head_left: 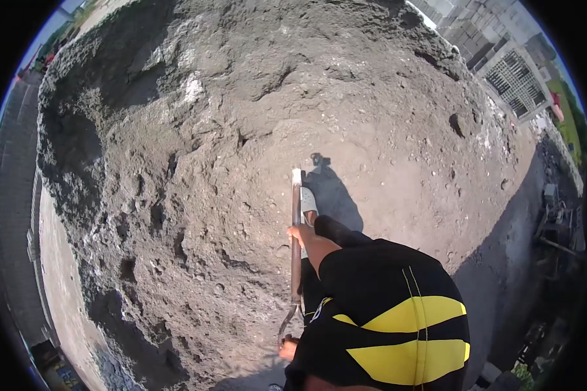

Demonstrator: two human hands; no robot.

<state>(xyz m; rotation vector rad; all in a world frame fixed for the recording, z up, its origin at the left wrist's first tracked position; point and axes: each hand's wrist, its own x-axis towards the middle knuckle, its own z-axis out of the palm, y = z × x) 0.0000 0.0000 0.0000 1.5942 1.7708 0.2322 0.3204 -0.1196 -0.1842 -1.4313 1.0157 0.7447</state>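
I stand on a big mound of grey sand and gravel [254, 104]. My left hand [299, 234] is closed around the middle of a shovel's wooden shaft [296, 195], which runs almost straight up the picture. The shaft's lower end joins a curved metal neck [285, 326]; the blade is hidden. A small patch of skin [287, 349] shows just below that neck, and I cannot tell whether it is a hand or a foot. My right hand is not visible. My black and yellow shirt [398, 319] fills the lower middle. A white shoe [308, 199] rests on the sand beside the shaft.
The mound has dug hollows and dark pits on its left side [78, 150]. A paved strip [59, 287] runs along the left. Stacked grey blocks [476, 32] and a pallet-like grid [515, 81] stand at the upper right. Shaded ground with dark equipment [554, 228] lies at the right.
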